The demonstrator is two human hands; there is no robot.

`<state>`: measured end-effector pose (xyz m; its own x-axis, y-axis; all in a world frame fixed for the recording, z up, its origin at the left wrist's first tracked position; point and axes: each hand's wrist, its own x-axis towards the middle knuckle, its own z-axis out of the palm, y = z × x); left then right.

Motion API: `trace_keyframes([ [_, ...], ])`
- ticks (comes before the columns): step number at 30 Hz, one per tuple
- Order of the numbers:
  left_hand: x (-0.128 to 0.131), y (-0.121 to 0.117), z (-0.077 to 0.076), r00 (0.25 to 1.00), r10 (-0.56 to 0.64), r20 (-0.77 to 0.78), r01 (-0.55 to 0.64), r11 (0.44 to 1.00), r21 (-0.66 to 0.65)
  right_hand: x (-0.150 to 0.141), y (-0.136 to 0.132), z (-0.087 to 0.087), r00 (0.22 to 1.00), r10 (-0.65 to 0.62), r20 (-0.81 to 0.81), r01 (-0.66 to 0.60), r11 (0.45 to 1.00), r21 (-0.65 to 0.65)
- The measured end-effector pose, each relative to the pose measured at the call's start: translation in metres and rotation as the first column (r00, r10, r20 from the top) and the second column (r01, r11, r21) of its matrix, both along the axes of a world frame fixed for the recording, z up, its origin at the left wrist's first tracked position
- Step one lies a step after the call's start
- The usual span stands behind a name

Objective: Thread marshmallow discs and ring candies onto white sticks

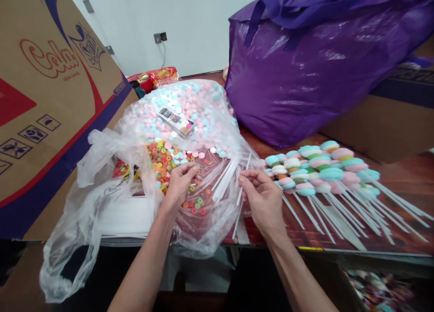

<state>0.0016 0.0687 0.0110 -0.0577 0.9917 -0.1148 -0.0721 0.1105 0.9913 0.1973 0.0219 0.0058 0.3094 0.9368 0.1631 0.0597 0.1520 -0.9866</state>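
Note:
My left hand [183, 178] is closed in a pinch above a spread of colourful ring candies [162, 160]. A small greenish bit shows by its fingertips, too small to make out. Between the thumb and fingers of my right hand [259, 190] is a thin white stick [238, 203], held at a slant. More white sticks [224, 181] lie in a bundle on the clear plastic, between my hands. Beyond them, a large clear bag [210, 108] is full of pink, blue and white marshmallows. Finished-looking marshmallow skewers [318, 167] are piled to the right.
A large cardboard box [61, 99] stands at the left, near a crumpled plastic bag [88, 185]. A purple bag [305, 72] fills the back right. A printed label packet [176, 121] rests on the marshmallow bag. White sheets [125, 217] lie at the table's front edge.

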Motion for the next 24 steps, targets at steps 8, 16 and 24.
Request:
trace_keyframes([
  [8, -0.008, -0.009, -0.006, 0.942, 0.043, -0.331, 0.007, 0.989, 0.148, -0.016, -0.029, 0.002, 0.939, 0.34, -0.057, -0.345, 0.925, -0.16],
  [16, 0.012, 0.036, 0.018, 0.355, 0.132, -0.926, 0.123, 0.975, 0.185, -0.02, -0.03, -0.029, 0.952, 0.287, 0.106, -0.27, 0.951, -0.153],
  [24, 0.013, 0.062, 0.003, 0.252, 0.056, -0.966, 0.166, 0.981, 0.1, -0.022, -0.035, -0.024, 0.889, 0.297, 0.35, -0.265, 0.954, -0.137],
])
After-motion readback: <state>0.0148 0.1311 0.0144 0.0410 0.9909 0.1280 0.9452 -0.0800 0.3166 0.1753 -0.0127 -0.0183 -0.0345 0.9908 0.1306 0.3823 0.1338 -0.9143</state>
